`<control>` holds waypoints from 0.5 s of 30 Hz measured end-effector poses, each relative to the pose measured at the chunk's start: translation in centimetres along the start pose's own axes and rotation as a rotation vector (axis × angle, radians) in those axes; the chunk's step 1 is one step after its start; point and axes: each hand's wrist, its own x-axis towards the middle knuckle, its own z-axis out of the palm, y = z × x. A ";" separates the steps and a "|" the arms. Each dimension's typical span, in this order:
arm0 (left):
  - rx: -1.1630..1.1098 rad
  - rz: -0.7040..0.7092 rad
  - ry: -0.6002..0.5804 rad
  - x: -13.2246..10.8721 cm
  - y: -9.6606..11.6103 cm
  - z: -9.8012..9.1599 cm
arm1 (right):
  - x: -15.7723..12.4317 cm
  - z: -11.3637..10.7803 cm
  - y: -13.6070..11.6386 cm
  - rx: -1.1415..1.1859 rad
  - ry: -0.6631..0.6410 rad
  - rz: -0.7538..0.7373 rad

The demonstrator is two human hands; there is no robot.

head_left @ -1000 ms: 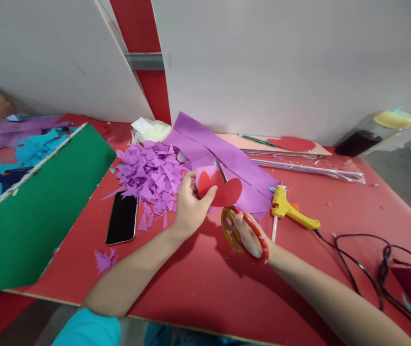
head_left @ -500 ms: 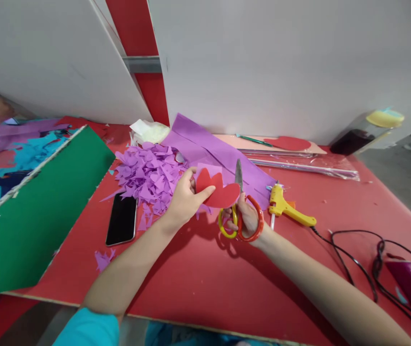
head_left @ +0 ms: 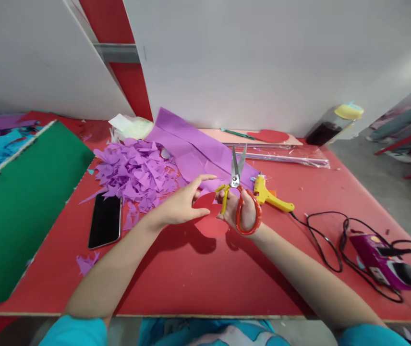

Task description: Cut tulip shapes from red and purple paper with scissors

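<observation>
My right hand [head_left: 240,211] grips scissors [head_left: 237,185] with one yellow and one red handle loop; the blades point up and away and stand slightly apart. My left hand [head_left: 182,205] pinches the edge of a red paper heart [head_left: 209,218] held low over the red table [head_left: 198,274], index finger stretched toward the scissors. Both hands meet at the heart, just in front of a purple paper sheet [head_left: 191,146].
A heap of purple paper scraps [head_left: 135,173] lies left of the hands, a black phone [head_left: 105,220] beside it. A yellow glue gun [head_left: 268,194] with black cable [head_left: 330,240], a purple device [head_left: 380,254], a green board [head_left: 21,202] and grey partition walls surround the space.
The red heart has dropped from upright to nearly flat by the table. The scissors have come off the paper and turned blades-up. The camera view has shifted right.
</observation>
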 end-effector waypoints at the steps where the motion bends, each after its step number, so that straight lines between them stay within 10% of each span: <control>1: 0.021 0.016 -0.004 0.0 0.0 0.1 | -0.2 -0.1 0.1 -0.004 -0.009 0.008; 15: 0.098 0.071 -0.080 0.3 -1.0 1.1 | -1.6 -0.6 2.3 -0.273 0.108 -0.180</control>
